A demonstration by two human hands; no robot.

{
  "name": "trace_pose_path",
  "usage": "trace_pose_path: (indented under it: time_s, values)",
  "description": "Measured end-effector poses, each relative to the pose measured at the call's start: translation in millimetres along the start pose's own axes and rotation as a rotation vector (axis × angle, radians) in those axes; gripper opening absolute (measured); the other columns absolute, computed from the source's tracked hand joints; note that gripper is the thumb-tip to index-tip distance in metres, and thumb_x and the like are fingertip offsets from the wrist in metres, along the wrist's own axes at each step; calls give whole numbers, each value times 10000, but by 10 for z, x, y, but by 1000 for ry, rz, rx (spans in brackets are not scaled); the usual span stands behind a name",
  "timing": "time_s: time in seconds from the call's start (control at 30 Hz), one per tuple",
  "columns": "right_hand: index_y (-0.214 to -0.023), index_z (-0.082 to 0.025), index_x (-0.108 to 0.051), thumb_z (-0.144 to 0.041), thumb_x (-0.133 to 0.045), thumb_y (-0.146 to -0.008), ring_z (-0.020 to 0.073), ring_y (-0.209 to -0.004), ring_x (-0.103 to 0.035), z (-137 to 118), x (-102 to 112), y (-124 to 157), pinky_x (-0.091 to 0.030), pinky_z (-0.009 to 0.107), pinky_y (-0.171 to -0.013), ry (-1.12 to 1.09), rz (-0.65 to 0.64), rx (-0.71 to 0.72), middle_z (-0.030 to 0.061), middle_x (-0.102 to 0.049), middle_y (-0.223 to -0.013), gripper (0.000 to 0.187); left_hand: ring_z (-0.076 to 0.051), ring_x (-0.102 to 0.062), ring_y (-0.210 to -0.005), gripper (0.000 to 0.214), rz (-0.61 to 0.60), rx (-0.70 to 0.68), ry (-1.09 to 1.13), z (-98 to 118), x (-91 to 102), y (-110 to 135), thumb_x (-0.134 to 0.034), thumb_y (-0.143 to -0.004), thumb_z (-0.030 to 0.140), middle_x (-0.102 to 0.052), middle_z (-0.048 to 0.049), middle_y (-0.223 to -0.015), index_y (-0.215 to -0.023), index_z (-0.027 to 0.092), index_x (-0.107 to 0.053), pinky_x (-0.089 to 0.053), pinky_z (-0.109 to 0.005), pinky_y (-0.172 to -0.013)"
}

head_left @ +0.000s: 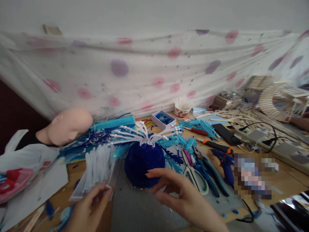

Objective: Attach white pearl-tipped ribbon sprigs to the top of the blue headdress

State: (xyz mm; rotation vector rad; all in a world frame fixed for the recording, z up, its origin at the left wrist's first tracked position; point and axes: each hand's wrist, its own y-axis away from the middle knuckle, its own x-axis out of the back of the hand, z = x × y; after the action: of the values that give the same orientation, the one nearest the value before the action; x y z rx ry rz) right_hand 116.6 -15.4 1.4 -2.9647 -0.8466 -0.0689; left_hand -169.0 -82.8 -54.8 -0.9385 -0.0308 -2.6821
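Observation:
A dark blue velvety dome (144, 162), like a cap, sits on the grey mat. White bead-tipped stalks (147, 137) fan out from its top, and turquoise feather-shaped pieces (174, 159) flank it. My right hand (175, 190) hovers over the dome's near right side, fingers curved and apart, with nothing visible in them. Lower left, my left hand (93, 201) has thumb and forefinger pinched together beside a clear box (79, 190) of white sticks (98, 162). A small whitish tip shows at the pinch; whether it is a nail or a held piece I cannot make out.
Right of the dome lie white-handled scissors (199, 180), pliers (212, 175), a blue glue gun (225, 164) and an orange-black cutter (217, 145). A mannequin head (69, 126) rests at back left. Behind stand a small white box (163, 120) and a paper cup (182, 109).

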Motion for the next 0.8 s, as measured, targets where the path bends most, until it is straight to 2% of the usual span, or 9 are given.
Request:
trace_pose_path:
  time_s: [0.1,0.27,0.37,0.47,0.53,0.6,0.67,0.73,0.8]
  values:
    - [-1097,-238,-729,-309,-757,-836,154,-675,-721,-7,186,43,-547,221,-523,-36,246,53,66,-787,-952,272,-266,-774,-751,240,63,29,-93,-20,-9,12,-637,-772,495,-798,-27,-760,-745,279,-735,-605,-306,-671]
    - [-948,-201,-759,-332,-809,-787,96,-501,-580,-24,451,146,-457,186,-443,-206,931,288,4,-696,-689,214,-260,-751,-607,219,79,89,-197,300,-115,87,-575,-752,454,-780,-11,-656,-736,295,-724,-540,-299,-540]
    - [-904,-200,-769,-322,-809,-765,111,-548,-572,-52,495,208,-445,210,-462,-258,1052,396,5,-686,-722,189,-269,-765,-703,269,-1,195,-222,425,-127,148,-533,-760,467,-801,-28,-743,-781,289,-733,-532,-315,-603]
    - [-948,-225,-771,-276,-762,-818,104,-581,-566,-70,448,282,-447,209,-502,-178,1103,444,-13,-680,-747,140,-273,-755,-716,321,-4,315,-310,395,-43,268,-489,-766,471,-796,-34,-749,-831,290,-746,-506,-325,-617]
    - [-948,-244,-772,-229,-719,-863,96,-547,-558,-64,326,304,-443,198,-496,-10,981,397,-32,-665,-687,102,-277,-744,-701,355,71,364,-379,338,41,386,-477,-764,495,-788,-33,-738,-863,296,-754,-496,-331,-617]
    - [-983,-245,-774,-210,-668,-898,105,-491,-570,-27,110,249,-430,196,-449,184,628,324,-35,-658,-612,140,-270,-739,-691,359,140,374,-408,287,116,507,-494,-756,515,-788,-31,-752,-874,301,-758,-493,-324,-613]
    - [-1193,-239,-725,-197,-617,-913,112,-463,-598,51,-175,87,-422,196,-421,322,206,287,-18,-713,-664,304,-252,-736,-668,346,189,369,-403,248,170,608,-523,-758,524,-789,-22,-759,-886,310,-763,-485,-301,-581]
    - [-1406,-232,-595,-122,-568,-905,122,-528,-658,154,-456,-157,-452,197,-473,461,54,255,10,-775,-799,513,-232,-727,-615,323,218,359,-408,208,205,679,-553,-767,529,-777,-6,-710,-897,325,-767,-466,-277,-530]
    - [-1434,-193,-573,-84,-579,-870,154,-574,-694,246,-643,-404,-478,217,-513,575,84,253,37,-794,-819,574,-217,-710,-554,285,266,312,-426,163,227,723,-578,-781,518,-752,9,-643,-889,336,-768,-447,-260,-487]
